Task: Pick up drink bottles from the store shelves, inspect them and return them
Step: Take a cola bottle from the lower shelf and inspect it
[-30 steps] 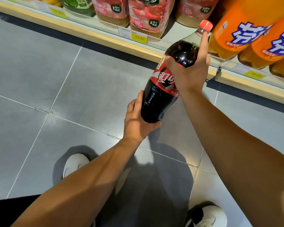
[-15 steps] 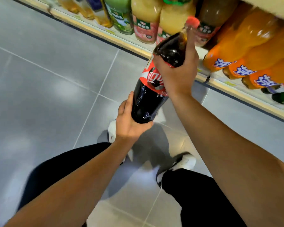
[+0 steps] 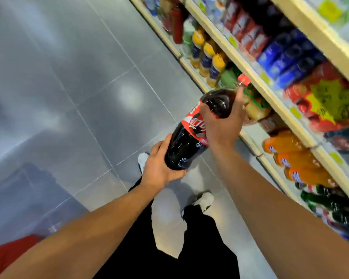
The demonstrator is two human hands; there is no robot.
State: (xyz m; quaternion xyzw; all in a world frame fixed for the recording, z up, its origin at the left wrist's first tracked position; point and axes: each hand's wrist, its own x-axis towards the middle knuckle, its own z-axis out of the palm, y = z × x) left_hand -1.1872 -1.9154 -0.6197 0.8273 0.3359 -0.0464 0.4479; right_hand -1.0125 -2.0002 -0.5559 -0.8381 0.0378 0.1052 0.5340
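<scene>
A large cola bottle [image 3: 186, 146] with dark liquid, a red label and a red cap is held tilted in the air beside the store shelves, cap toward the shelf. My right hand [image 3: 223, 125] grips its upper body and shoulder, one finger stretched up along the neck. My left hand [image 3: 159, 168] cups the bottle's base from below, fingers curled round it. The label is partly hidden by my right hand.
Shelves [image 3: 274, 97] run along the right, packed with orange soda bottles [image 3: 288, 158], juice bottles [image 3: 212, 63], blue and red packs and dark green bottles [image 3: 330, 202]. Grey tiled floor [image 3: 69, 97] lies to the left. A red object [image 3: 6, 254] sits bottom left. My legs and white shoes are below.
The view has risen and swung, so more shelf levels show on the right. Both hands keep the same hold on the cola bottle, which stays tilted.
</scene>
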